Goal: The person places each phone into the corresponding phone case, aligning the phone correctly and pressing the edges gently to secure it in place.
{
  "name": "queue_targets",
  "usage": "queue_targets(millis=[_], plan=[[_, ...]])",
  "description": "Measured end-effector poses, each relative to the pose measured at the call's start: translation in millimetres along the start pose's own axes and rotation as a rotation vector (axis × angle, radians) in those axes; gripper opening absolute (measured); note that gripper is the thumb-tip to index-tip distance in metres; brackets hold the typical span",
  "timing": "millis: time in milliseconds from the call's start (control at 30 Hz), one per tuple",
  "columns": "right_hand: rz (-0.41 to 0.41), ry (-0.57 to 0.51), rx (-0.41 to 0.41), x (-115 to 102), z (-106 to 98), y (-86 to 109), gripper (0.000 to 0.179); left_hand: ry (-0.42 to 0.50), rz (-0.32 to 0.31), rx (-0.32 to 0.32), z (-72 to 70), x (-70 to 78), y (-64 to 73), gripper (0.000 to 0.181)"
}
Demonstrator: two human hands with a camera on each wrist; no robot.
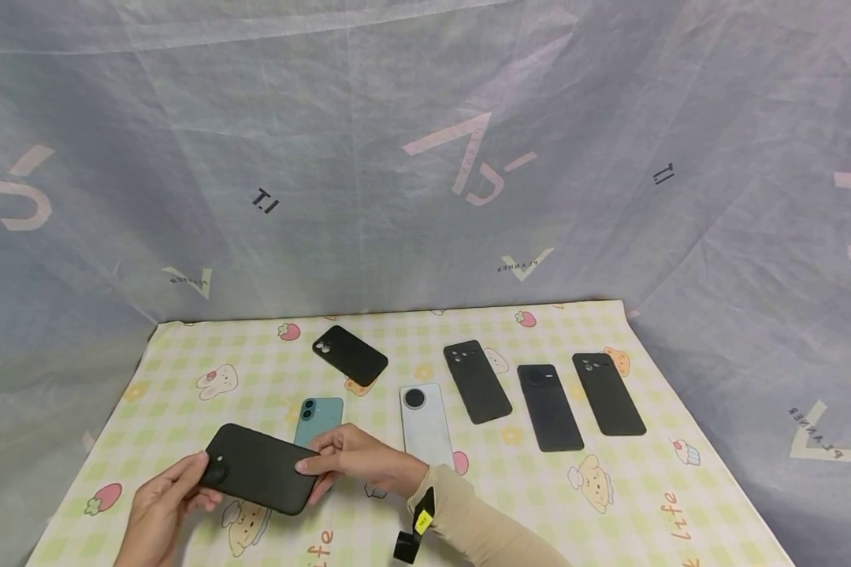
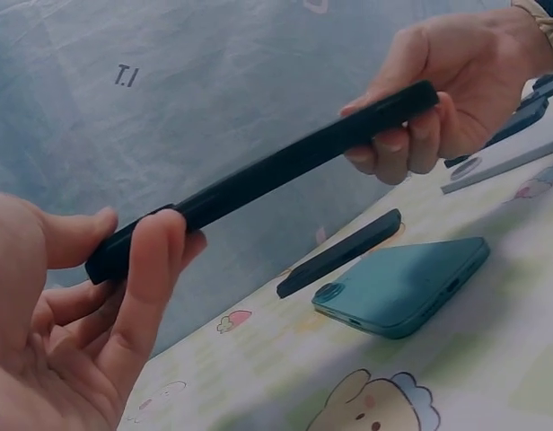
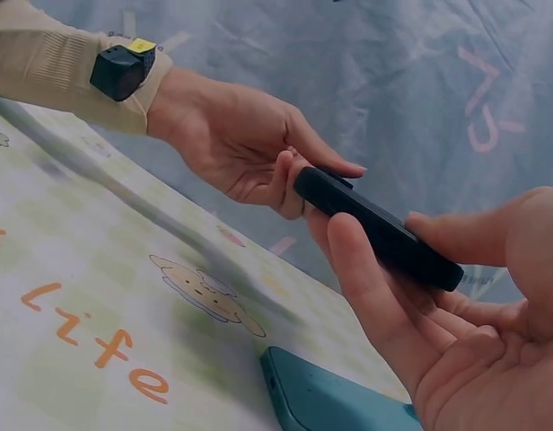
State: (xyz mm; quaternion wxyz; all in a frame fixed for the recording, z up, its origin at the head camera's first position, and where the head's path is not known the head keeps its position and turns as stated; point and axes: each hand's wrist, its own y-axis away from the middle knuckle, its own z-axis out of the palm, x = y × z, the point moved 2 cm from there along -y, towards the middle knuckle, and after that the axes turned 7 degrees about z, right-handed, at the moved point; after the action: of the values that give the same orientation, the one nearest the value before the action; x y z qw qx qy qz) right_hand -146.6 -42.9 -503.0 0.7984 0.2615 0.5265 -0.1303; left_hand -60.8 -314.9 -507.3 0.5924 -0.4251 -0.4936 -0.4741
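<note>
Held between two hands above the L side of the worktop [image 1: 397,339], a black slab [image 1: 262,468], phone or case (light's too dim to tell which), sits raised clear of the cloth, its round camera part at the L end. The person's left hand [image 1: 170,500] pinches that end w/ thumb and fingers; the right hand [image 1: 358,457] is clamped on the opposite end, thumb on the upper face, fingers curled beneath. Just past the R hand and partly hidden by it lies a teal phone [image 1: 319,421], twin lenses up. Beyond it, nr the back edge, a small black case [image 1: 351,356] rests at a slant. To the R, a white phone [image 1: 425,429] w/ round dark camera lies partly behind the R forearm; then, L to R, a long black case [image 1: 477,382], a dark phone [image 1: 550,408] and another black case [image 1: 610,394]. A black wrist device [image 1: 418,524] w/ yellow tag is strapped over a beige sleeve [image 1: 489,520]. Bkgd: grey-blue printed sheeting [image 1: 326,236].
</note>
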Motion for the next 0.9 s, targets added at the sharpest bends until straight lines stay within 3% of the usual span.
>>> queue_targets(millis=[300,467,667,900], plan=[[-0.03,-0.042,0.036,6.5,1.3,-2.4,0.021,0.047,-0.137,0.119,10.2,-1.8,-0.3,0.031],[-0.049,-0.059,0.086,9.8,3.2,-3.1,0.016,0.059,-0.161,0.169,16.5,-1.3,-0.2,0.032],[-0.082,-0.088,0.15,7.3,5.1,-2.3,0.02,0.175,-0.102,0.108,24.5,1.1,1.5,0.032],[-0.122,-0.11,0.202,4.2,5.9,-4.6,0.021,0.116,-0.081,0.073,38.4,2.7,6.6,0.026]])
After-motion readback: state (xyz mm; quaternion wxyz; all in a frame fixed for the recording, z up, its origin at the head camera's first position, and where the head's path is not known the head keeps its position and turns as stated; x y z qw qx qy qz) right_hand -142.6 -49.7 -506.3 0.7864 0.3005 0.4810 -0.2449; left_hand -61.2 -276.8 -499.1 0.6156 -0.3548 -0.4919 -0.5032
